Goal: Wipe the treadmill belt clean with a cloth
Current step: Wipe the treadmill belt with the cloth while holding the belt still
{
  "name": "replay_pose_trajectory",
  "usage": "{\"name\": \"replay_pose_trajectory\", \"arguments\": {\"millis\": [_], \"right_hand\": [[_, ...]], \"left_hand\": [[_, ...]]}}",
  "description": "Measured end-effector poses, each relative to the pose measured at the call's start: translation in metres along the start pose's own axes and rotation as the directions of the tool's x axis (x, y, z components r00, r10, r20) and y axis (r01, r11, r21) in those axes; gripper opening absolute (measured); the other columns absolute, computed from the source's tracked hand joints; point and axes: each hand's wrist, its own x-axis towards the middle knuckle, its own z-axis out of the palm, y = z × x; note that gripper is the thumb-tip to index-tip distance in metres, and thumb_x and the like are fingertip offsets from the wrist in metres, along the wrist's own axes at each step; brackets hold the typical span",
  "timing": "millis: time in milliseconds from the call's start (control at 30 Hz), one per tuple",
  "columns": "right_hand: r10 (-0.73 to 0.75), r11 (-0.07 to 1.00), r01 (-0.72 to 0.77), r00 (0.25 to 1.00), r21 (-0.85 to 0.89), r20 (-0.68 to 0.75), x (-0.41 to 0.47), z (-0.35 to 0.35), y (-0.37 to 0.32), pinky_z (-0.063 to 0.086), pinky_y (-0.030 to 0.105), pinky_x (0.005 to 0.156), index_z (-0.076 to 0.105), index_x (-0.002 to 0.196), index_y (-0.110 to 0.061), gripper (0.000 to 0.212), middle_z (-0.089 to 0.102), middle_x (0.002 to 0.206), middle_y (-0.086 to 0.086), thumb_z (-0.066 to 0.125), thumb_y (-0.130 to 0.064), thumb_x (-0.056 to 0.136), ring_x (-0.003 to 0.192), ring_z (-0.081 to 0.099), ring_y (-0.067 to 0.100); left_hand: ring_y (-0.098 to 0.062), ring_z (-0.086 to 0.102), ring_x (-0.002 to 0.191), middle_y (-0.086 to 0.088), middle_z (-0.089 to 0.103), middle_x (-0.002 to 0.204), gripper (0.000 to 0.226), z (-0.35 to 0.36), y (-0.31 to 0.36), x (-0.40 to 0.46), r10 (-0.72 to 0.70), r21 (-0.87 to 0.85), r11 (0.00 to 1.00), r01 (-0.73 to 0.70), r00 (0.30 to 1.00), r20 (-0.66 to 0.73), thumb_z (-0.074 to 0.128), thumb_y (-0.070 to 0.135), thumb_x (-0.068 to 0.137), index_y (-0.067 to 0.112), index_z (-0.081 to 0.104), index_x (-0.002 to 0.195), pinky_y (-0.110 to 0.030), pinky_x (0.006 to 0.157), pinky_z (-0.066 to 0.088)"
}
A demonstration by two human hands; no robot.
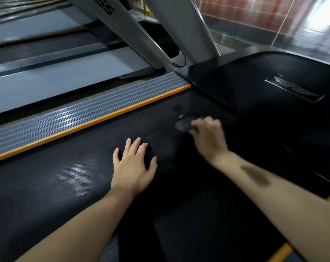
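The black treadmill belt fills the lower part of the head view, textured and dark. My left hand lies flat on the belt with fingers spread, holding nothing. Farther up the belt, my right hand is blurred and closed on a small dark cloth pressed against the belt near the motor cover. The cloth is hard to tell from the belt, and my fingers hide part of it.
A black motor cover with a silver winged badge rises at the belt's far end. A grey ribbed side rail with an orange strip runs along the left. Silver uprights stand behind; another treadmill lies to the left.
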Motion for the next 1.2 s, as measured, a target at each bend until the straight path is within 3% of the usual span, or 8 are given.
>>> {"name": "replay_pose_trajectory", "arguments": {"millis": [133,233,433,633,767,900,1000,1200], "right_hand": [[-0.158,0.961,0.147,0.987,0.233,0.032,-0.035,-0.019,-0.043,0.046,0.043,0.084,0.066,0.116,-0.016,0.03,0.061,0.101,0.01,0.064,-0.031,0.089,0.093,0.052,0.034],[-0.21,0.971,0.214,0.976,0.101,-0.049,0.004,-0.01,0.005,0.05,0.045,0.077,0.068,0.104,-0.014,0.023,0.065,0.094,0.012,0.062,-0.029,0.087,0.083,0.058,0.037],[0.237,0.971,-0.236,0.967,0.027,-0.098,0.034,-0.018,0.058,0.048,0.046,0.083,0.065,0.115,-0.006,0.031,0.061,0.106,0.02,0.06,-0.026,0.092,0.093,0.053,0.04],[-0.065,0.983,0.062,0.998,0.171,0.012,-0.046,-0.023,-0.041,0.044,0.042,0.083,0.068,0.11,-0.015,0.027,0.062,0.095,0.01,0.066,-0.028,0.086,0.089,0.053,0.035],[-0.16,0.975,0.159,0.987,0.158,-0.003,-0.016,-0.017,-0.005,0.046,0.041,0.082,0.07,0.109,-0.013,0.029,0.065,0.096,0.011,0.062,-0.031,0.087,0.087,0.056,0.036],[0.148,0.989,-0.147,0.982,0.02,-0.116,0.024,-0.021,0.076,0.045,0.043,0.084,0.065,0.112,-0.007,0.031,0.062,0.104,0.018,0.054,-0.03,0.094,0.094,0.053,0.04],[0.245,0.969,-0.245,0.963,0.013,-0.115,0.015,-0.022,0.055,0.045,0.044,0.082,0.066,0.109,-0.008,0.031,0.061,0.103,0.02,0.057,-0.029,0.089,0.091,0.054,0.041],[-0.068,0.981,0.058,0.996,0.187,0.049,-0.056,-0.024,-0.062,0.044,0.042,0.089,0.065,0.116,-0.019,0.03,0.058,0.104,0.008,0.062,-0.033,0.09,0.097,0.049,0.031]], "left_hand": [[-0.017,0.006,0.157,0.006,0.026,0.166,0.068,0.0,-0.002,-0.001,0.01,0.007,1.0,-0.01,1.0,0.001,0.022,0.066,0.092,0.03,0.042,0.147,-0.054,0.125,0.005],[-0.017,0.006,0.157,0.006,0.027,0.165,0.067,0.0,-0.003,0.0,0.011,-0.004,1.0,-0.011,1.0,-0.008,0.023,0.065,0.093,0.03,0.043,0.147,-0.054,0.125,0.005],[-0.017,0.005,0.157,0.006,0.027,0.165,0.065,0.001,-0.002,0.001,0.007,-0.004,1.0,-0.007,1.0,0.002,0.025,0.065,0.093,0.031,0.041,0.146,-0.053,0.125,0.003],[-0.018,0.006,0.157,0.005,0.027,0.165,0.068,0.002,-0.003,0.001,0.015,-0.01,1.0,-0.015,1.0,0.001,0.024,0.066,0.091,0.03,0.043,0.146,-0.054,0.124,0.004],[-0.017,0.006,0.157,0.005,0.028,0.165,0.068,0.002,-0.004,0.001,0.017,-0.012,1.0,-0.017,1.0,-0.009,0.025,0.067,0.092,0.03,0.043,0.146,-0.054,0.125,0.005],[-0.017,0.006,0.157,0.006,0.028,0.165,0.067,0.002,-0.003,0.001,0.008,-0.007,1.0,-0.008,1.0,-0.005,0.026,0.067,0.091,0.032,0.043,0.146,-0.053,0.125,0.003],[-0.017,0.005,0.157,0.005,0.027,0.165,0.068,0.002,-0.003,0.003,0.006,-0.015,1.0,-0.006,1.0,0.002,0.027,0.067,0.09,0.032,0.043,0.146,-0.052,0.125,0.002],[-0.017,0.004,0.157,0.005,0.028,0.165,0.069,-0.003,-0.002,0.001,0.025,-0.026,0.999,-0.025,1.0,0.006,0.027,0.067,0.089,0.032,0.044,0.146,-0.053,0.125,0.001]]}}
